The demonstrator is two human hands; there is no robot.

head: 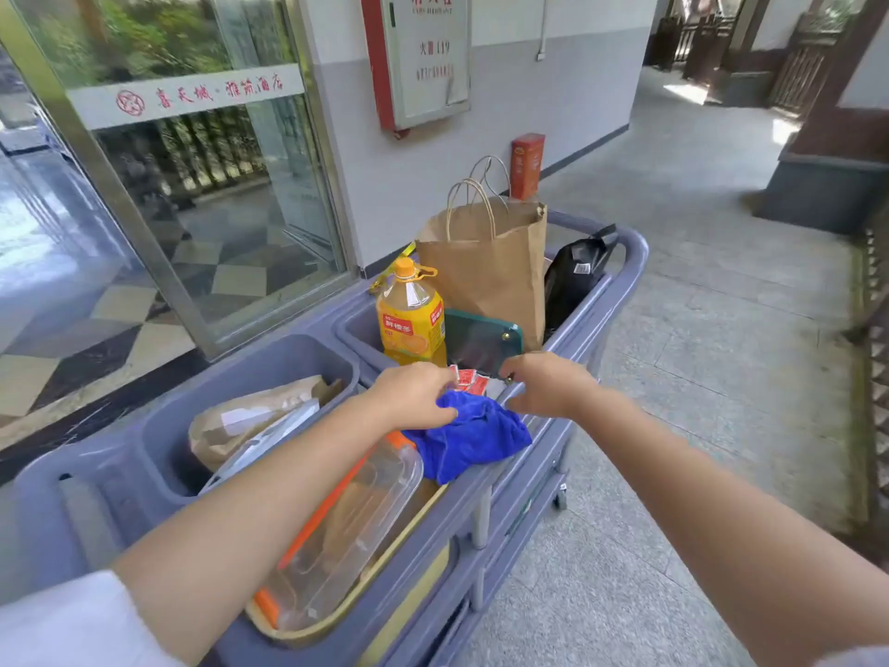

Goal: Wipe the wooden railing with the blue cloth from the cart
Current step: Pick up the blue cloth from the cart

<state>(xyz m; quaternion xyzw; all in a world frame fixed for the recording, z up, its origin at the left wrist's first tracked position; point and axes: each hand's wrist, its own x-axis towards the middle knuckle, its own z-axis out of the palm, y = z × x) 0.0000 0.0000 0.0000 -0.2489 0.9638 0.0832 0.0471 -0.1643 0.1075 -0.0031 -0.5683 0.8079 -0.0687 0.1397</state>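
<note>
A crumpled blue cloth (474, 435) lies on the right edge of the grey cart (620, 291), partly over a clear plastic box (356, 531). My left hand (416, 394) rests on the cloth's left part, fingers curled onto the fabric. My right hand (546, 385) hovers just right of the cloth at the cart rim, fingers bent and apart, holding nothing. A dark wooden railing (878, 377) runs along the far right edge of the view; more wooden railing (798, 77) stands farther down the corridor.
The cart holds an orange juice bottle (411, 320), a brown paper bag (486, 272), a black bag (575, 276), a green case (481, 341) and red packets (471, 381). A glass door (192, 185) and wall stand left. Stone floor (697, 281) stretches ahead and right.
</note>
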